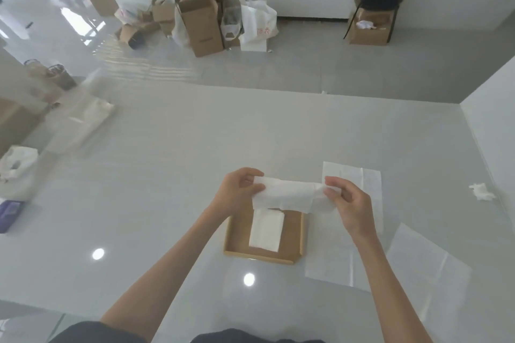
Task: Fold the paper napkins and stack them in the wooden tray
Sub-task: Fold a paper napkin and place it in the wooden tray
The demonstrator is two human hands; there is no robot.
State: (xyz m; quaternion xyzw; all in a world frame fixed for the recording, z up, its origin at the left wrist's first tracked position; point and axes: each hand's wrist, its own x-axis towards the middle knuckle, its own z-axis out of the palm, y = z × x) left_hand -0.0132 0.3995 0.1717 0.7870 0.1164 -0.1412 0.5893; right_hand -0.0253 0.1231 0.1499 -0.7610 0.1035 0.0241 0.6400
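I see both forearms reaching forward over the wooden tray (237, 234). The left hand (237, 191) and right hand (349, 203) each pinch one end of a folded paper napkin (289, 195) — thumb against fingertips, strip held level above the tray.

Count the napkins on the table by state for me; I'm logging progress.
Folded in the wooden tray: 1
Held between left hand and right hand: 1
Flat unfolded: 2
Crumpled: 1
Total: 5
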